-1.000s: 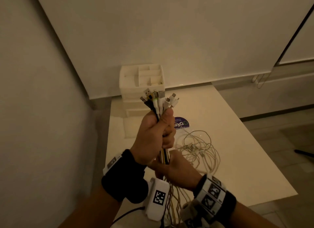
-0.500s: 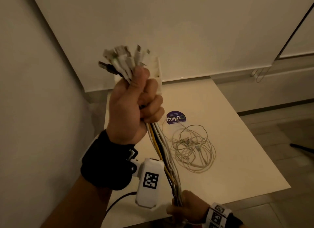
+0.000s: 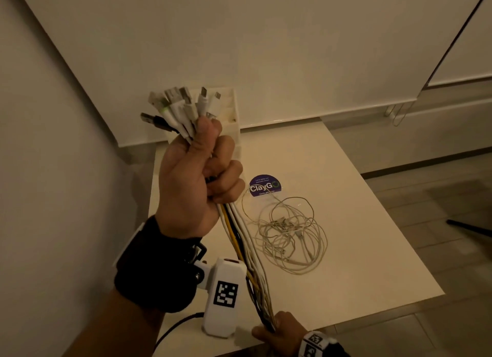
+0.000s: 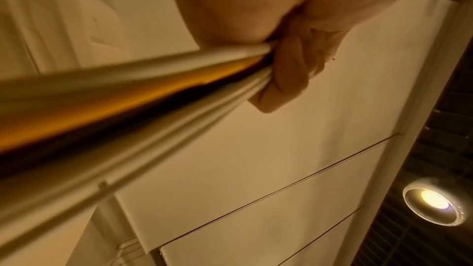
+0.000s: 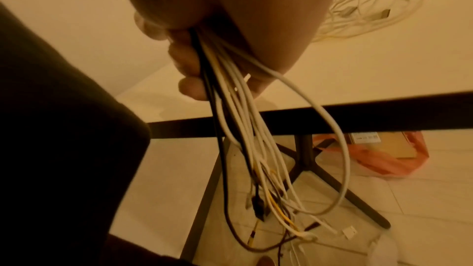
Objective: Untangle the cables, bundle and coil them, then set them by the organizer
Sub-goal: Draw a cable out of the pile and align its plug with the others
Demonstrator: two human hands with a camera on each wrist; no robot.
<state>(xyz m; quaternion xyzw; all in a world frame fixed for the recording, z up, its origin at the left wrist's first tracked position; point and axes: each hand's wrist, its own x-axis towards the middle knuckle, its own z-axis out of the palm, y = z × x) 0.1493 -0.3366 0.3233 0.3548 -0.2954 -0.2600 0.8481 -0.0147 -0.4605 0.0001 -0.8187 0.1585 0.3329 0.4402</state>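
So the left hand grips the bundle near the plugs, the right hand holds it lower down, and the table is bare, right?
Not quite: the table isn't bare. The head view shows a tangle of white cables lying on it. The left hand and right hand do hold the bundle as described.

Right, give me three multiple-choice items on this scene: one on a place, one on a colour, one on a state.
1. Where does the loose tangle of thin white cables lie?
A. on the table, in front of the round sticker
B. inside the organizer
C. on the floor

2. Which colours run through the cable bundle between the hands?
A. red and blue
B. white, yellow and black
C. all green

3. How is the bundle held?
A. lying free on the table
B. by the left hand only
C. left hand grips below the plugs, right hand grips lower down

Answers: 1 A, the head view shows it on the tabletop near the sticker. 2 B, those strands show below the left fist. 3 C, both fists close round it.
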